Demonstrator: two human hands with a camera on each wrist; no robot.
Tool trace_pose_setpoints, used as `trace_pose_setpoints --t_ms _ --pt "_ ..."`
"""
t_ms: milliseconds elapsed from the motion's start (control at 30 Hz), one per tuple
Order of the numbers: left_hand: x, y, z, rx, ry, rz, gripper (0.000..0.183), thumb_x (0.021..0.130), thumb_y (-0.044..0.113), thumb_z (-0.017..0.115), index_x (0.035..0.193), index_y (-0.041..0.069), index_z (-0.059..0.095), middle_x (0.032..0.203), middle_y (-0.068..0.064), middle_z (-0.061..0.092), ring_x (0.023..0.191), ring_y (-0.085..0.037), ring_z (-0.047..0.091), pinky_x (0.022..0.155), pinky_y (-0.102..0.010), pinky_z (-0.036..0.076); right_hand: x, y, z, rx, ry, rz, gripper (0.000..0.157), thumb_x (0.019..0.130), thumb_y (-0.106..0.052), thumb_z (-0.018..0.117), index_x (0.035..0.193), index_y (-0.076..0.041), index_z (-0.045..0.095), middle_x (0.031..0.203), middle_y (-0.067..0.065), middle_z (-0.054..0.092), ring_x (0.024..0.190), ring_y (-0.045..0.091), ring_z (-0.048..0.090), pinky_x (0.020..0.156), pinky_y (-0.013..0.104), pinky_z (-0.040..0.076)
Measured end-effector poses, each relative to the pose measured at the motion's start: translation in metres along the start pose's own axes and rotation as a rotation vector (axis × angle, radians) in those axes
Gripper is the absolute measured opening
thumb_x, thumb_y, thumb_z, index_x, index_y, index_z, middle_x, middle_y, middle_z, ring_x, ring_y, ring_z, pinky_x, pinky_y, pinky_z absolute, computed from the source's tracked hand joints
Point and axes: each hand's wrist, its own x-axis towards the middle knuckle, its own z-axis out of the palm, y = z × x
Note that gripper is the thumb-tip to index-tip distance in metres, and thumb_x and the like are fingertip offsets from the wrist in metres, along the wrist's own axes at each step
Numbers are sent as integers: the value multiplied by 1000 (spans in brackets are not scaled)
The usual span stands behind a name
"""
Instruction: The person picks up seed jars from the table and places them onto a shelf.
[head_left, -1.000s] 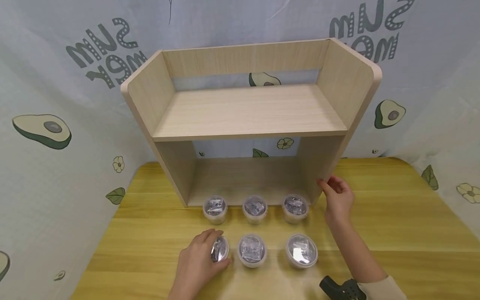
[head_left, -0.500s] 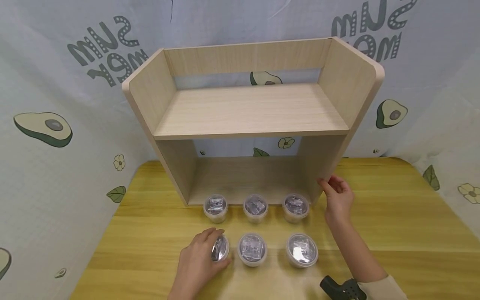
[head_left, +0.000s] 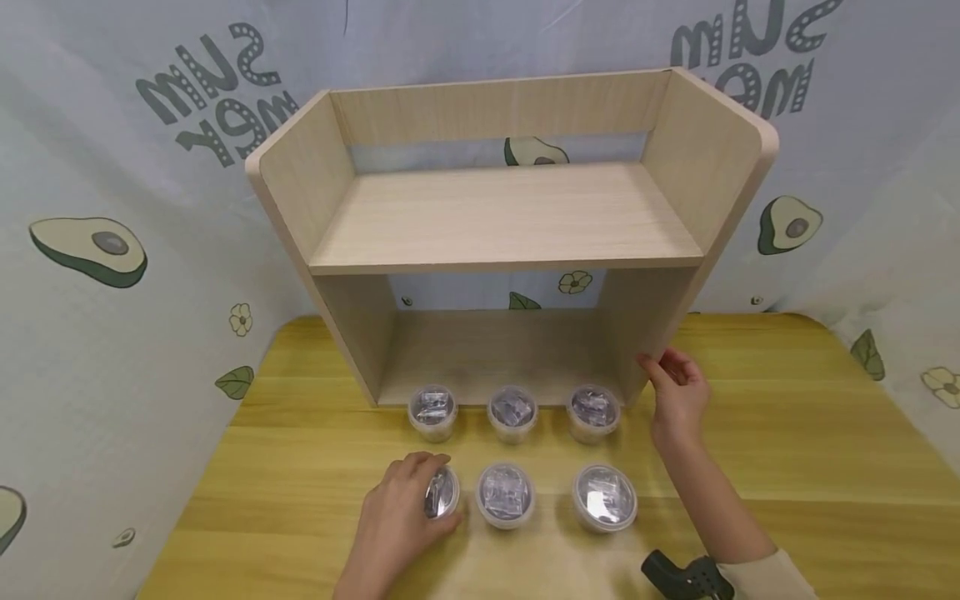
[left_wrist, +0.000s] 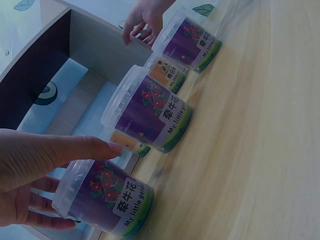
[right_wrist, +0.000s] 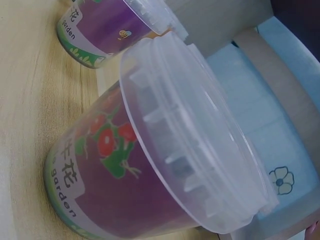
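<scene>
My left hand (head_left: 401,517) curls around the front-left lidded plastic tub (head_left: 441,493), fingers and thumb at its lid. In the left wrist view that tub (left_wrist: 107,197) stands on the table, with a purple label, red flowers and "My little garden" printed on it. My right hand (head_left: 681,400) pinches the front edge of the right side panel of a pale wooden shelf unit (head_left: 502,217), thumb inside and fingers outside. Beside the left hand's tub are a middle tub (head_left: 506,497) and a right tub (head_left: 604,498). A similar tub (right_wrist: 115,165) fills much of the right wrist view.
Three more tubs, left (head_left: 432,412), middle (head_left: 513,413) and right (head_left: 593,413), line the front of the shelf's lower level. Their labels show orange in the left wrist view. A patterned cloth (head_left: 82,350) hangs behind the wooden table (head_left: 795,433).
Both hands and the tubs keep their places. Only the head view has shifted a little, so the shelf unit appears slightly higher.
</scene>
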Motion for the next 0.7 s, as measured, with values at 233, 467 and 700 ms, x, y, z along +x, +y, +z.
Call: trace_pose_setpoints --t_ms 233,467,700 --pt "3 0 -1 -9 -52 -9 59 60 36 82 112 17 63 109 -4 61 95 -24 59 58 -41 50 1 1 -1 7 9 -7 22 75 8 69 77 -13 63 79 -6 62 83 7 56 70 12 48" --pt "5 -1 -2 -13 -69 -21 57 61 38 81 111 17 63 109 -4 61 95 -23 59 57 -41 49 1 1 0 15 8 -6 22 74 7 70 77 -13 63 79 -6 62 83 8 56 70 12 48" --pt "9 -2 -8 -2 -41 30 56 59 35 82 108 15 64 105 -7 63 86 -24 61 57 -39 50 0 0 1 18 1 4 21 75 7 69 77 -13 63 80 -5 61 84 8 55 70 12 48"
